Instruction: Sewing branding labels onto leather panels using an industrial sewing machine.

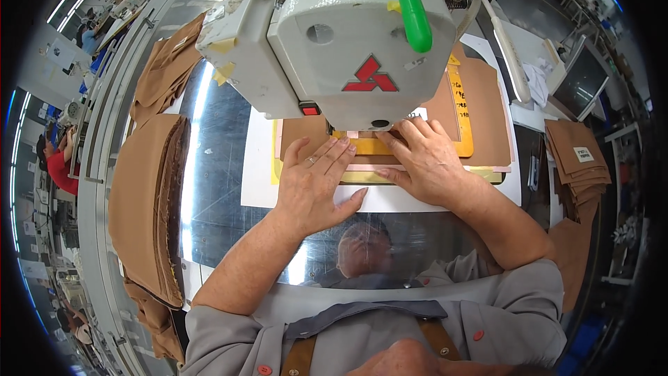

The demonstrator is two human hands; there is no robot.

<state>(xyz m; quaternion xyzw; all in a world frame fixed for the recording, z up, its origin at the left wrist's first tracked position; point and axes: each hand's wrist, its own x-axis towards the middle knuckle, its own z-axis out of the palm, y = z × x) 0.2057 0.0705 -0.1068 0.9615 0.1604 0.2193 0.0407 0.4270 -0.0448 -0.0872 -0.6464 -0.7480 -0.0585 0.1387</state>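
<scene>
A yellow frame-like template [456,118] lies over a brown fabric piece [490,97] beneath the sewing machine head [348,42]. My left hand [311,179] rests flat with its fingers spread, the tips on the template's near bar. On the same bar, to the right, my right hand [430,160] presses with bent fingers, its thumb held apart. The right fingertips are close under the machine head, which partly hides them. Pink and yellow layers show below the template, on a white sheet [261,181]. The needle area is hidden.
Stacked brown fabric pieces [142,209] line the left side, with folded ones [167,63] behind. More brown pieces [577,160] hang at the right, near a monitor [581,76]. A green handle [414,10] juts from the machine. The shiny metal tabletop [223,230] mirrors part of the scene.
</scene>
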